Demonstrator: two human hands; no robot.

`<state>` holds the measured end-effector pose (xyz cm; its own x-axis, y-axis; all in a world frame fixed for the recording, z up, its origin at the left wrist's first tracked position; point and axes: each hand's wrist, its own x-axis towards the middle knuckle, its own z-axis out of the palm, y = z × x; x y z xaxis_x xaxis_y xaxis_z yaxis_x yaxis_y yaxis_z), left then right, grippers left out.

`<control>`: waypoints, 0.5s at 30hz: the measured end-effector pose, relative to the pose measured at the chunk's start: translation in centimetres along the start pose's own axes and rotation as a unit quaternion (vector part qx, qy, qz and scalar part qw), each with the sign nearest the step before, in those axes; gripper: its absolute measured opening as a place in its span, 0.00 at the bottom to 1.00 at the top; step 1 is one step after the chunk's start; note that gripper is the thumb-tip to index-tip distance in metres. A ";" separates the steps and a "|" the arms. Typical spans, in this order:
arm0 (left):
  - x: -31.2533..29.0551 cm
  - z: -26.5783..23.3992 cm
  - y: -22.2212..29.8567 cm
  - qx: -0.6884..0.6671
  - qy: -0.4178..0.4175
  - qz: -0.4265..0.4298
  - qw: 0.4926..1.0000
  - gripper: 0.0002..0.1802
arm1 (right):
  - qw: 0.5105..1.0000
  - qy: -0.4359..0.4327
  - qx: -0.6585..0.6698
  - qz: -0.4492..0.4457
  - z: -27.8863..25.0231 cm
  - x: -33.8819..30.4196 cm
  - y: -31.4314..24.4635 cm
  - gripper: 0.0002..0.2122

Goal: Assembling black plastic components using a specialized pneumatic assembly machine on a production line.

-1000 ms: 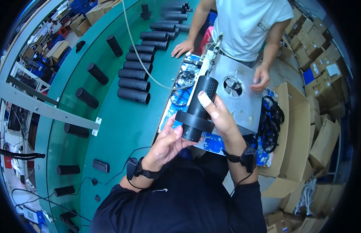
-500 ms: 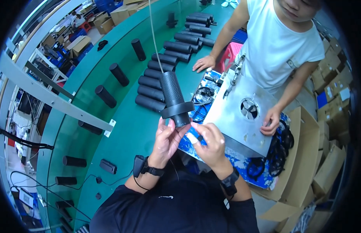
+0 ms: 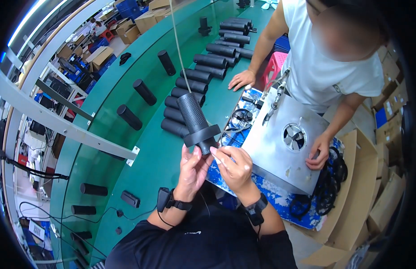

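A black perforated tube (image 3: 192, 112) with a wide ring collar (image 3: 202, 135) hangs tilted on a pale cord (image 3: 176, 40) in front of me. My left hand (image 3: 192, 172) closes on its narrow lower end (image 3: 206, 146) from the left and below. At the right side of that end, the thumb and forefinger of my right hand (image 3: 234, 167) are pinched together. Whatever they pinch is too small to make out. White tape or residue shows on the right hand's fingers. Both wrists carry black strapped devices.
Black cylinders (image 3: 199, 71) lie in rows on the green bench (image 3: 140, 179); others stand along its left side. A metal box with a fan (image 3: 294, 136) sits on a blue worn board at right, beside black cables (image 3: 326, 197). A co-worker's hand (image 3: 320, 151) rests against the box.
The tube leans more, its lower end having shifted slightly left and down. My right hand has moved left, its fingertips now against the tube's lower end. My left hand keeps its hold.
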<state>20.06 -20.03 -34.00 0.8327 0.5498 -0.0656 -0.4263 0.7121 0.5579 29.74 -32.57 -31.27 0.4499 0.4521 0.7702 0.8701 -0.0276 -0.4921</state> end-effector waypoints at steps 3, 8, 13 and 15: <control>-0.2 -0.1 -0.1 0.000 -0.002 0.002 1.000 0.24 | 1.000 0.020 0.017 -0.014 -0.1 0.0 0.2 0.17; 0.1 0.4 -0.2 0.007 -0.013 0.009 1.000 0.24 | 0.999 0.026 0.018 0.014 -0.2 0.1 0.5 0.15; 0.0 0.0 -0.5 0.013 -0.005 0.022 1.000 0.24 | 0.999 0.013 0.013 0.051 0.2 0.1 0.2 0.13; -0.2 0.4 -0.4 0.013 -0.013 0.018 1.000 0.24 | 0.999 0.017 0.023 0.040 0.2 -0.2 0.3 0.12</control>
<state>20.23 -20.59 -33.84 0.8263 0.5628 -0.0236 -0.4468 0.6803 0.5810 29.86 -32.48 -31.62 0.5252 0.4201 0.7401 0.8210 -0.0211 -0.5706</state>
